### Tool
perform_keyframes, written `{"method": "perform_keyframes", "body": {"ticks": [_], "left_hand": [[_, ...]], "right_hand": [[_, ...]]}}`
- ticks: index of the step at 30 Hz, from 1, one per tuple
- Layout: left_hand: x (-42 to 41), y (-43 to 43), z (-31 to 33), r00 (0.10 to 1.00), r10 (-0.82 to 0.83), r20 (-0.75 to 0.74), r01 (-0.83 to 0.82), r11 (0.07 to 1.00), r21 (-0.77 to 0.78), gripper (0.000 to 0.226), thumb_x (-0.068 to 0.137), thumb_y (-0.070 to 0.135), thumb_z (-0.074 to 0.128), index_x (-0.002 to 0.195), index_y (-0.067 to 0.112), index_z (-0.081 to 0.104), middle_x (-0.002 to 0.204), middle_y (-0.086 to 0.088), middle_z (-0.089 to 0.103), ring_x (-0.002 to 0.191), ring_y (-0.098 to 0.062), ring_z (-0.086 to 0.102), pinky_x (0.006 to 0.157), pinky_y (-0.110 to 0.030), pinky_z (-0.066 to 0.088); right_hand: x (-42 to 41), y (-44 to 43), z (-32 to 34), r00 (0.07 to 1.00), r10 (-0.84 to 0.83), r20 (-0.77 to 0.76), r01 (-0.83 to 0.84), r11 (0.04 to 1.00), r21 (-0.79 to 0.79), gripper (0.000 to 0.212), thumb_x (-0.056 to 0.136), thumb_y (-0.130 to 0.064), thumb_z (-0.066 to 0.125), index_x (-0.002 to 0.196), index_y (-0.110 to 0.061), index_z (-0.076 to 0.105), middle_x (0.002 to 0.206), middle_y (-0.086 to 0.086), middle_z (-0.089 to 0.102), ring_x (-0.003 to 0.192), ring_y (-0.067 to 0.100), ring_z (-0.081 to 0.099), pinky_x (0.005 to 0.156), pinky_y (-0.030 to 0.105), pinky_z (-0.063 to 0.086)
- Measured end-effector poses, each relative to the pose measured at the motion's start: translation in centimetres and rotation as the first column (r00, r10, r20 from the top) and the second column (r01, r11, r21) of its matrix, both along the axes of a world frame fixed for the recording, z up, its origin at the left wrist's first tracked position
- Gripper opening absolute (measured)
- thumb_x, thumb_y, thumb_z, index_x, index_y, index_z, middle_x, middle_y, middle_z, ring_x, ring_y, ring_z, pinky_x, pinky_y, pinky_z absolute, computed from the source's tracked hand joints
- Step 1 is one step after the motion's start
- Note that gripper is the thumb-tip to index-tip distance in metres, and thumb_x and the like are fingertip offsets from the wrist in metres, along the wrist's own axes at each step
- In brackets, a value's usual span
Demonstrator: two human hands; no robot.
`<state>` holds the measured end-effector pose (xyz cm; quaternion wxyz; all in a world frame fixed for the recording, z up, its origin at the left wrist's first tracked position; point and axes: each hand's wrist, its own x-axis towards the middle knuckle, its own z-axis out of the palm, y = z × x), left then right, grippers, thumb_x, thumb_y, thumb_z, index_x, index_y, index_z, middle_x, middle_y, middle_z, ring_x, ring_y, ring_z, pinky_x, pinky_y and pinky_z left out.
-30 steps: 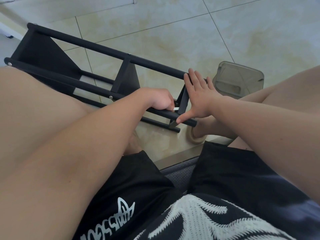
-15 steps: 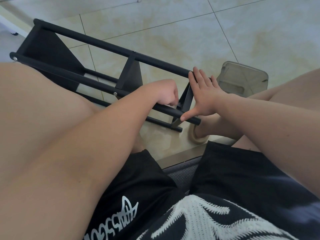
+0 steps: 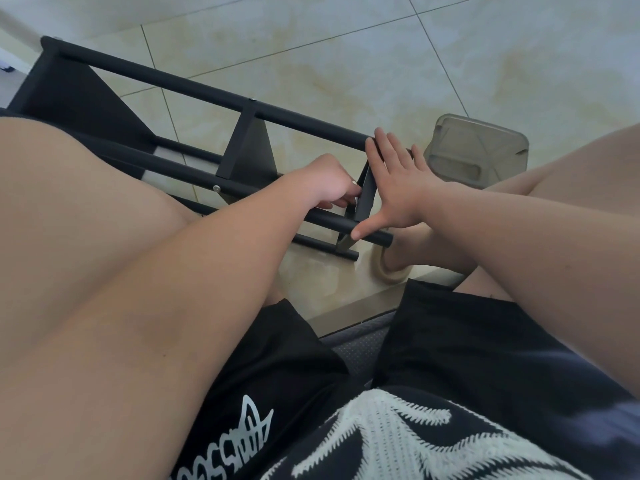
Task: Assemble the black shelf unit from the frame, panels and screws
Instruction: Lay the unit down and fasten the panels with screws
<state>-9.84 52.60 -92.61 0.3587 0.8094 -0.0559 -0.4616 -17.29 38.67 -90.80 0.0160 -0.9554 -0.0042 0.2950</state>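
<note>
Pretty tight around the end panel (image 3: 367, 197): wedged between the left hand (image 3: 332, 183) and the flat right hand (image 3: 398, 192). Boxed in by the left thigh (image 3: 69, 209) and right thigh (image 3: 588, 157), plus a plastic tub (image 3: 485, 143) just past the right hand. Open gaps between the bars (image 3: 194, 91), loads of bare floor (image 3: 346, 46) beyond.

Soft, even daylight, faint sheen on the floor tiles (image 3: 346, 36) — slight blur, wide-angle bending at the edges.

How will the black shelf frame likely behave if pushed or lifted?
The black shelf frame is probably stiff, since cross panels join its tubes. On smooth tile it may slide, so the right hand braces its end. Long and open, likely light but awkward.
</note>
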Motion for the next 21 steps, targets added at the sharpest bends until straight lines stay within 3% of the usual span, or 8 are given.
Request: {"method": "perform_keyframes", "body": {"ticks": [4, 9, 13, 17, 21], "left_hand": [[-0.25, -0.32, 0.04, 0.998, 0.061, -0.014, -0.061, 0.998, -0.008, 0.009, 0.094, 0.021, 0.065, 0.086, 0.017, 0.066, 0.087, 0.001, 0.076, 0.084, -0.008, 0.072, 0.083, -0.029, 0.054], [-0.14, -0.66, 0.14, 0.979, 0.179, -0.094, -0.180, 0.984, -0.001, 0.008, 0.097, 0.022, 0.063, 0.101, 0.015, 0.065, 0.087, 0.002, 0.076, 0.081, -0.007, 0.073, 0.069, -0.025, 0.051], [0.13, -0.46, 0.27, 0.962, 0.232, -0.144, -0.238, 0.971, -0.028, 0.008, 0.097, 0.024, 0.064, 0.102, 0.019, 0.062, 0.073, 0.007, 0.075, 0.071, -0.003, 0.072, 0.064, -0.024, 0.049], [0.29, -0.05, 0.31, 0.974, 0.171, -0.149, -0.178, 0.983, -0.039, 0.006, 0.098, 0.023, 0.063, 0.100, 0.018, 0.064, 0.074, 0.006, 0.074, 0.069, -0.003, 0.071, 0.063, -0.022, 0.050], [0.25, 0.00, 0.39, 0.992, 0.044, -0.116, -0.045, 0.999, -0.006, 0.013, 0.099, 0.021, 0.060, 0.106, 0.013, 0.067, 0.081, 0.004, 0.074, 0.081, -0.006, 0.071, 0.076, -0.027, 0.053]], "right_hand": [[0.08, -0.06, -0.12, 1.000, 0.002, -0.002, -0.002, 1.000, -0.003, 0.164, 0.040, -0.105, 0.044, 0.153, -0.010, -0.028, 0.162, 0.011, -0.034, 0.151, 0.029, -0.026, 0.122, 0.055, -0.008], [0.04, -0.12, -0.16, 1.000, 0.002, 0.001, -0.002, 1.000, -0.003, 0.164, 0.042, -0.105, 0.045, 0.153, -0.010, -0.028, 0.162, 0.010, -0.034, 0.151, 0.029, -0.026, 0.122, 0.055, -0.008], [0.02, -0.12, -0.21, 1.000, -0.002, 0.003, 0.002, 1.000, 0.002, 0.164, 0.042, -0.105, 0.047, 0.153, -0.010, -0.027, 0.162, 0.010, -0.034, 0.151, 0.029, -0.027, 0.122, 0.055, -0.009], [0.04, -0.13, -0.23, 1.000, -0.002, 0.002, 0.002, 1.000, 0.000, 0.164, 0.041, -0.105, 0.045, 0.153, -0.010, -0.028, 0.162, 0.010, -0.034, 0.151, 0.028, -0.027, 0.122, 0.055, -0.009], [0.06, -0.10, -0.19, 1.000, -0.002, -0.002, 0.002, 1.000, -0.006, 0.165, 0.040, -0.105, 0.044, 0.153, -0.010, -0.028, 0.161, 0.010, -0.034, 0.151, 0.028, -0.027, 0.122, 0.054, -0.009]]}}
